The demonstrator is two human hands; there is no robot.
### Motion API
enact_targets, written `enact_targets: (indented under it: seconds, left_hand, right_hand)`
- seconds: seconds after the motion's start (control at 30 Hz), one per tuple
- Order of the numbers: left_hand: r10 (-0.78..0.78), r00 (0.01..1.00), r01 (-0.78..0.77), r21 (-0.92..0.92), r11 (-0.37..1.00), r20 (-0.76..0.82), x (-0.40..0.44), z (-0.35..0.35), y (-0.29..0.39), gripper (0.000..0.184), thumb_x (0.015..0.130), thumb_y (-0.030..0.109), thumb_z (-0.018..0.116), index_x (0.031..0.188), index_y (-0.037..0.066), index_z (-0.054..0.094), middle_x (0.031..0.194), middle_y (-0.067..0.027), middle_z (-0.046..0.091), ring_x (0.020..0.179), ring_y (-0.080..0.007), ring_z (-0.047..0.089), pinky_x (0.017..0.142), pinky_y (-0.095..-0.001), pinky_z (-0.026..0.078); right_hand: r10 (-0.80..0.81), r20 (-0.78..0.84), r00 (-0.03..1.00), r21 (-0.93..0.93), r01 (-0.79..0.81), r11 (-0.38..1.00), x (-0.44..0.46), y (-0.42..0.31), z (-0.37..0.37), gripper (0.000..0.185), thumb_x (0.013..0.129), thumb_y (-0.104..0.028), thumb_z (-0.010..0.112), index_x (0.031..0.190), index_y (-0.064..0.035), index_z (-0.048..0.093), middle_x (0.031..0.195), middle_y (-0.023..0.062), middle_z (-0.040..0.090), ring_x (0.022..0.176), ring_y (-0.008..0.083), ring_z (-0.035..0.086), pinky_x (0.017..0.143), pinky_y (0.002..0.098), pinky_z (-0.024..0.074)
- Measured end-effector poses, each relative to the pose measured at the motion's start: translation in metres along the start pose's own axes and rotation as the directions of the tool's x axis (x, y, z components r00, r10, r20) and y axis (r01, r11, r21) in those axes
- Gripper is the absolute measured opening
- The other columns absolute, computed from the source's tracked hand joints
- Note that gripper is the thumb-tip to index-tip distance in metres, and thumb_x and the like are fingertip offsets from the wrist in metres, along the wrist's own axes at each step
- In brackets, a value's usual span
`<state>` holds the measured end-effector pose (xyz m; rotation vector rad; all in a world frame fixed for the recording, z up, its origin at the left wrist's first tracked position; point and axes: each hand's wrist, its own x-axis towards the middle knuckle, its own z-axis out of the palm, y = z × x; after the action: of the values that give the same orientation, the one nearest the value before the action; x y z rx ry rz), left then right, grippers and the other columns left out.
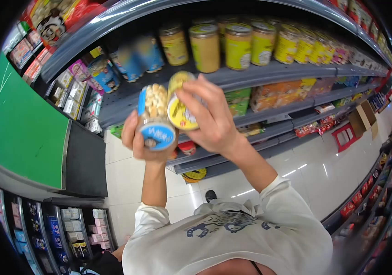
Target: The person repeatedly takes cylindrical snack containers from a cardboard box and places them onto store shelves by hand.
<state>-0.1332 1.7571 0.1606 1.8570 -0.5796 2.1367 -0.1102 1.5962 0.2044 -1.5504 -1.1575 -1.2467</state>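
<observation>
My left hand is wrapped round a clear jar of small pale round pieces, perhaps biscuits or nuts. This jar has a blue label at its side and a blue lid that faces me. Close beside it, my right hand grips a second jar with a yellow lid, its fingers over the far side and top. The two jars are tilted side by side and seem to touch. Both are held in front of the shelf, and their print is blurred.
Yellow-labelled jars line the upper shelf, with blue-labelled jars to their left. Boxed goods fill the level below. A green panel stands at left. A red stool and a cardboard box are on the aisle floor.
</observation>
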Motion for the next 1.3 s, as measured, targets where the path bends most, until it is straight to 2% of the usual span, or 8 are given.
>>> enact_targets:
  seconds: [0.13, 0.33, 0.37, 0.53, 0.63, 0.83, 1.07, 1.3]
  left_hand:
    - [-0.175, 0.969, 0.216, -0.251, 0.944, 0.175, -0.028, -0.010, 0.100, 0.094, 0.058, 0.005, 0.084, 0.133, 0.009, 0.026, 0.122, -0.0195, 0.042, 0.108, -0.0336, 0.049, 0.093, -0.0445, 0.043]
    - [-0.372, 0.645, 0.750, -0.460, 0.475, 0.668, -0.090, 0.012, 0.279, 0.079, 0.058, 0.003, 0.074, 0.128, 0.003, 0.039, 0.116, -0.0193, 0.047, 0.106, -0.0328, 0.050, 0.092, -0.0411, 0.041]
    - [-0.318, 0.542, 0.818, -0.399, 0.415, 0.778, -0.098, 0.011, 0.301, 0.079, 0.057, 0.003, 0.073, 0.128, 0.000, 0.039, 0.121, -0.0134, 0.044, 0.109, -0.0231, 0.049, 0.096, -0.0337, 0.039]
    - [0.062, 0.171, 0.973, -0.179, 0.149, 0.983, -0.135, 0.034, 0.444, 0.078, 0.057, 0.006, 0.076, 0.127, -0.001, 0.043, 0.119, -0.0162, 0.050, 0.110, -0.0281, 0.054, 0.093, -0.0363, 0.045]
    - [0.310, 0.148, 0.912, -0.251, 0.325, 0.939, -0.147, 0.045, 0.497, 0.077, 0.058, 0.009, 0.076, 0.128, 0.001, 0.044, 0.118, -0.0166, 0.051, 0.109, -0.0308, 0.055, 0.092, -0.0365, 0.045]
    - [0.561, -0.025, 0.859, -0.269, 0.435, 0.827, -0.184, 0.063, 0.553, 0.076, 0.060, 0.012, 0.075, 0.130, 0.006, 0.044, 0.118, -0.0158, 0.051, 0.110, -0.0335, 0.053, 0.091, -0.0388, 0.046]
    - [0.514, -0.093, 0.850, -0.201, 0.487, 0.853, -0.205, 0.116, 0.579, 0.078, 0.058, 0.012, 0.077, 0.129, 0.007, 0.045, 0.117, -0.0149, 0.051, 0.107, -0.0318, 0.056, 0.090, -0.0385, 0.047]
    - [0.426, -0.047, 0.887, -0.159, 0.435, 0.904, -0.201, 0.170, 0.607, 0.076, 0.058, 0.014, 0.077, 0.127, 0.008, 0.047, 0.118, -0.0150, 0.053, 0.109, -0.0310, 0.056, 0.092, -0.0382, 0.047]
  right_hand:
    - [0.286, 0.058, 0.956, 0.025, -0.288, 0.957, -0.060, -0.032, -0.098, 0.070, 0.059, -0.005, 0.077, 0.123, 0.0050, 0.051, 0.123, 0.0198, 0.052, 0.111, 0.0357, 0.053, 0.095, 0.0408, 0.0443]
    - [0.849, -0.040, 0.527, -0.101, -0.848, 0.521, -0.190, -0.086, -0.258, 0.081, 0.061, -0.014, 0.079, 0.131, 0.0031, 0.045, 0.124, 0.0175, 0.056, 0.114, 0.0280, 0.056, 0.096, 0.0340, 0.0445]
    - [0.885, -0.087, 0.457, -0.118, -0.887, 0.447, -0.209, -0.099, -0.279, 0.081, 0.059, -0.016, 0.080, 0.130, 0.0022, 0.046, 0.122, 0.0171, 0.057, 0.113, 0.0275, 0.057, 0.095, 0.0340, 0.0450]
    - [0.929, -0.340, 0.147, -0.136, -0.985, 0.106, -0.318, -0.163, -0.392, 0.080, 0.060, -0.019, 0.082, 0.129, 0.0042, 0.047, 0.119, 0.0179, 0.059, 0.108, 0.0237, 0.060, 0.093, 0.0326, 0.0472]
    - [0.905, -0.420, -0.066, -0.112, -0.986, -0.124, -0.390, -0.180, -0.431, 0.080, 0.059, -0.022, 0.083, 0.126, 0.0062, 0.049, 0.116, 0.0191, 0.061, 0.105, 0.0226, 0.062, 0.091, 0.0323, 0.0487]
    - [0.847, -0.462, -0.262, -0.033, -0.950, -0.312, -0.439, -0.186, -0.470, 0.082, 0.057, -0.027, 0.084, 0.124, 0.0067, 0.051, 0.112, 0.0191, 0.063, 0.102, 0.0232, 0.063, 0.089, 0.0319, 0.0499]
    - [0.855, -0.427, -0.295, -0.037, -0.939, -0.343, -0.445, -0.124, -0.517, 0.079, 0.058, -0.025, 0.083, 0.125, 0.0028, 0.051, 0.108, 0.0176, 0.065, 0.099, 0.0225, 0.064, 0.087, 0.0320, 0.0511]
    - [0.888, -0.450, -0.099, -0.126, -0.977, -0.173, -0.421, -0.065, -0.568, 0.076, 0.059, -0.018, 0.082, 0.125, 0.0032, 0.050, 0.110, 0.0154, 0.063, 0.099, 0.0199, 0.063, 0.087, 0.0310, 0.0508]
